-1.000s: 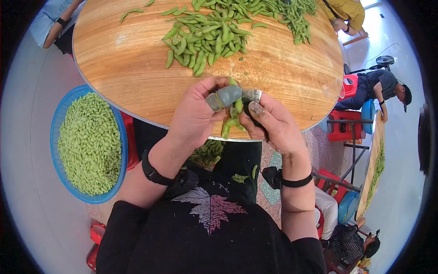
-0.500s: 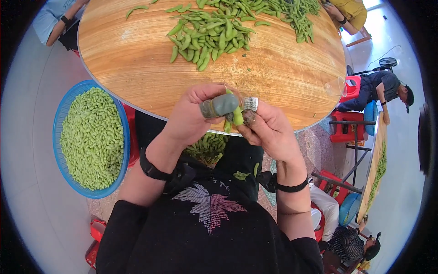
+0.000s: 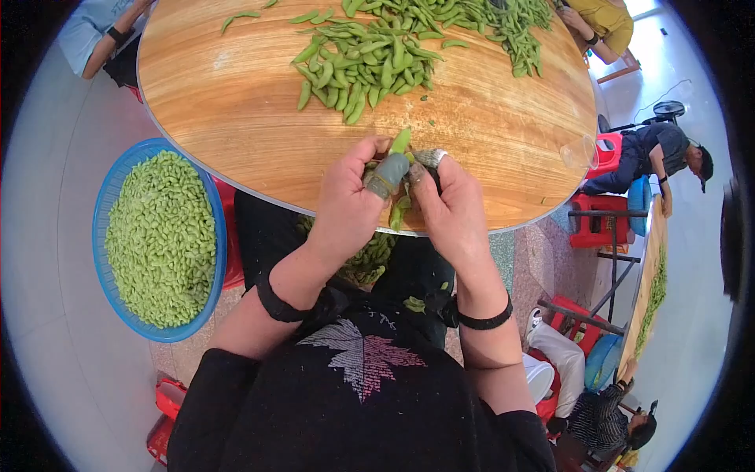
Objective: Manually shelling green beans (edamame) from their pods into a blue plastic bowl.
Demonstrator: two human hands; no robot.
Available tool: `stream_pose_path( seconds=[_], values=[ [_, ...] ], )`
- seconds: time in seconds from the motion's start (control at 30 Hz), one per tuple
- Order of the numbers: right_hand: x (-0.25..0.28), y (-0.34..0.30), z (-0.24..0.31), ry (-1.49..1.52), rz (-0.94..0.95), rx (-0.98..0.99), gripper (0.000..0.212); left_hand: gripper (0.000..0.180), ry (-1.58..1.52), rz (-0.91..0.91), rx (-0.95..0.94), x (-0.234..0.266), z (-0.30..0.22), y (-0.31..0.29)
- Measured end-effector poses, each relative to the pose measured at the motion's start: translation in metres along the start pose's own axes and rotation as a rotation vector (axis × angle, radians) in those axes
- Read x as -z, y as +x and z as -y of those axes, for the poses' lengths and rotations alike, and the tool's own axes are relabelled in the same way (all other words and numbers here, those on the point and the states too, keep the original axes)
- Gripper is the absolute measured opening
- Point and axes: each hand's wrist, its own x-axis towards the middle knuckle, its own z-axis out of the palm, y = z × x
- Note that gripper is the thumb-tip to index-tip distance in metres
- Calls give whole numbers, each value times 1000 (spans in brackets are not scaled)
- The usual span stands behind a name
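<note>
Over the near edge of the wooden table [image 3: 236,126], both my hands are closed on a green soybean pod [image 3: 402,141]. My left hand [image 3: 350,197] grips it, a grey-green cover on its thumb, and the pod's tip sticks up above the fingers. Pressed against the pod's lower part is the thumb of my right hand [image 3: 458,212], which has white tape around one finger. Green pod pieces show below the thumbs; the fingers hide the rest. A heap of unshelled pods [image 3: 366,67] lies farther back on the table. Empty-looking pods [image 3: 368,259] lie below the table edge, over my lap.
At my left, a blue basket [image 3: 98,236] full of shelled green beans [image 3: 161,244] sits by a red stool. A clear plastic cup [image 3: 580,151] stands near the table's right edge. Other people sit around this table and at another table [image 3: 646,275] on the right.
My hands have drawn closer together and tilted upright. The pod's tip now points up and away between the thumbs, where before the pod hung downward.
</note>
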Motion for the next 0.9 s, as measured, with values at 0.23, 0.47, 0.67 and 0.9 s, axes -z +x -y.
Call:
stream_pose_path(
  seconds=[0.23, 0.47, 0.67, 0.9],
  values=[
    [8, 7, 15, -461, -110, 372, 11, 11, 676, 168, -448, 16, 0, 7],
    [9, 10, -2, 277, 153, 79, 12, 12, -148, 474, 120, 30, -4, 5],
    [2, 11, -8, 197, -6, 163, 11, 19, -323, 354, 221, 22, -2, 6],
    [2, 11, -10, 150, -87, 235, 8, 27, 377, 168, -300, 9, 6, 5]
  ],
)
